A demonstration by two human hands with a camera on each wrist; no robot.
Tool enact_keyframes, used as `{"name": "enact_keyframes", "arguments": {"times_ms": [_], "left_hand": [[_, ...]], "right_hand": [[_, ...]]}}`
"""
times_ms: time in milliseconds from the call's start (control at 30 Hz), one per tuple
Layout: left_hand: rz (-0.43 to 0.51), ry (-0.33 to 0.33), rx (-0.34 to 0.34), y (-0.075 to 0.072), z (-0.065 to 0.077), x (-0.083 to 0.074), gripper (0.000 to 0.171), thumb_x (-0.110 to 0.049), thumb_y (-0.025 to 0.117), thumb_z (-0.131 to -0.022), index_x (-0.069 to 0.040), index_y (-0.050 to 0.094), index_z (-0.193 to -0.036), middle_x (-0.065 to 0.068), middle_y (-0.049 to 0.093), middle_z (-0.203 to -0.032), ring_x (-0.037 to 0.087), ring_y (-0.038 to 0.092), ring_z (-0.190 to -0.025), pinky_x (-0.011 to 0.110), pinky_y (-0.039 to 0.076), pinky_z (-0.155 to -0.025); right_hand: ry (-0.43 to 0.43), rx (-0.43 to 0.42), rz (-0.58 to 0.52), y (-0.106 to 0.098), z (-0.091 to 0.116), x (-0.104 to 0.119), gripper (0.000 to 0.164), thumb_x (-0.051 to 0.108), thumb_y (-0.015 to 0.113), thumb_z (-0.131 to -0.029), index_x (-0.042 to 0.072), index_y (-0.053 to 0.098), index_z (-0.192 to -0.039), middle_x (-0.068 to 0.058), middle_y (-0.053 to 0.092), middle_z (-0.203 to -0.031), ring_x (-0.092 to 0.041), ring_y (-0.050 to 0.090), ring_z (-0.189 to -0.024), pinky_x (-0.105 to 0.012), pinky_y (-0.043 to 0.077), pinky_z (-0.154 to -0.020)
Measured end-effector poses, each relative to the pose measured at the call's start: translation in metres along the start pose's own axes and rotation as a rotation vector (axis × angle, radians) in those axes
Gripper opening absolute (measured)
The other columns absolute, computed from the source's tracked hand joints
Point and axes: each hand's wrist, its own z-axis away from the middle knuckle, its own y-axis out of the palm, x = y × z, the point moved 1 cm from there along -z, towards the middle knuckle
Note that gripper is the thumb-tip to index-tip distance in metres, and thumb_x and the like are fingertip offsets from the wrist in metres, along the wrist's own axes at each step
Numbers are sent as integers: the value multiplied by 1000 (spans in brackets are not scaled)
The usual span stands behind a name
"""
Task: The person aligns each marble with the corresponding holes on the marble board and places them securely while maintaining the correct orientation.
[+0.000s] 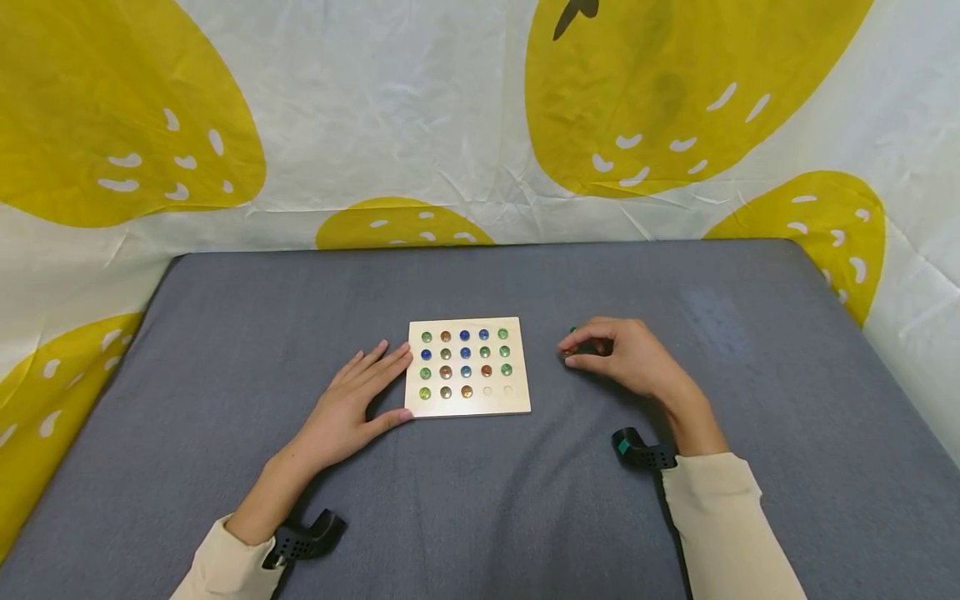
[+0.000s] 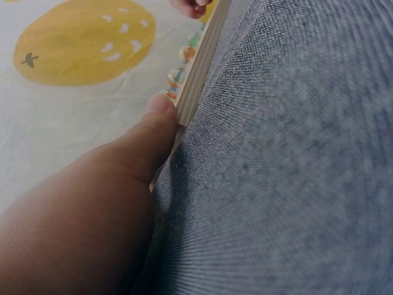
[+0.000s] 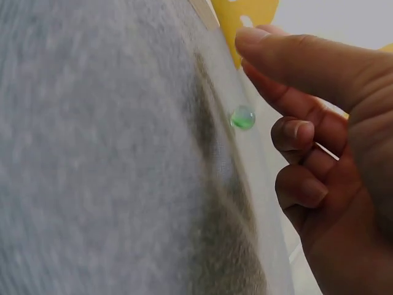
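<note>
A pale wooden board (image 1: 468,404) lies on the cloth, with rows of coloured glass marbles (image 1: 465,353) in its hollows. Two hollows at its near right corner hold no marble. My left hand (image 1: 341,417) is spread flat, its fingertips and thumb touching the board's left edge. The thumb (image 2: 161,104) at that edge shows in the left wrist view. To the right of the board, my right hand (image 1: 630,354) pinches what looks like a small marble, mostly hidden between thumb and index finger. A green marble (image 3: 243,117) lies on the cloth just beyond those fingers.
A grey cloth (image 1: 480,500) covers the table and is slightly creased in front of the board. Behind it hangs a white sheet (image 1: 397,108) printed with yellow fruit. Black wrist mounts (image 1: 307,537) sit on both forearms.
</note>
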Motion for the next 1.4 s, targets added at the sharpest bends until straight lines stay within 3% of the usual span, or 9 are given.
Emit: {"name": "enact_keyframes", "arguments": {"times_ms": [733, 1400], "left_hand": [[4, 1, 3, 1, 0, 0, 73, -40, 67, -89, -12, 37, -149, 4, 34, -152, 31, 23, -141, 49, 14, -115], [4, 8, -2, 3, 2, 2, 74, -40, 68, -88, -12, 36, -149, 3, 34, -153, 30, 22, -142, 49, 14, -115]], "right_hand": [[-119, 2, -61, 18, -4, 27, 14, 20, 81, -79, 22, 77, -92, 13, 66, -82, -13, 48, -65, -26, 40, -56], [-296, 51, -118, 45, -9, 50, 17, 13, 82, -76, 20, 76, -91, 13, 66, -85, -10, 47, -65, -24, 40, -56]]}}
